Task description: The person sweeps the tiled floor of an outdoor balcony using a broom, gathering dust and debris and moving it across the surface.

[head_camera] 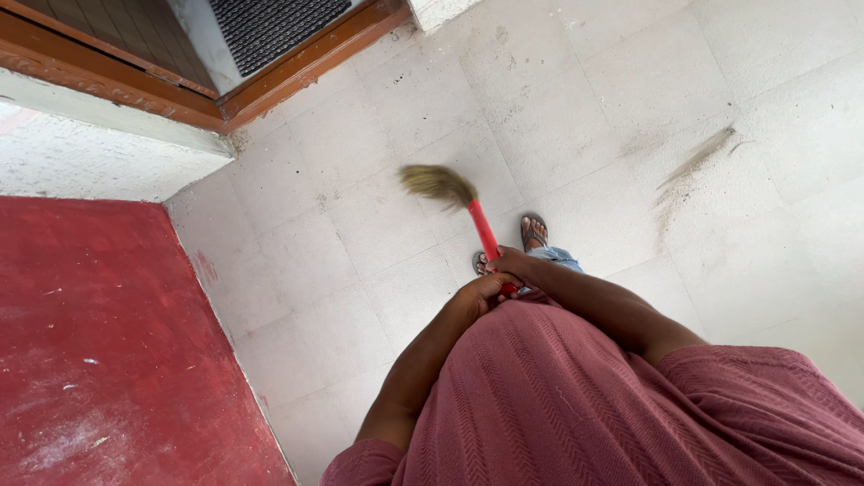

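**On the pale floor, two hands hold a broom**

Near the middle of the tiled floor (558, 117), both hands grip one broom (463, 205). The left hand (481, 292) is curled tight on the low end of the red handle. The right hand (510, 264) is wrapped round it just above. The hands hide most of the handle, and the pink shirt (576, 405) hides the rest. The brush end is tan and blurry, so its straws are hard to see. It sits just above the tiles. One foot in a sandal (533, 232) peeks out past the hands. A line of dust (693, 166) lies near the floor's right edge. A red floor (99, 342) fills the left side.
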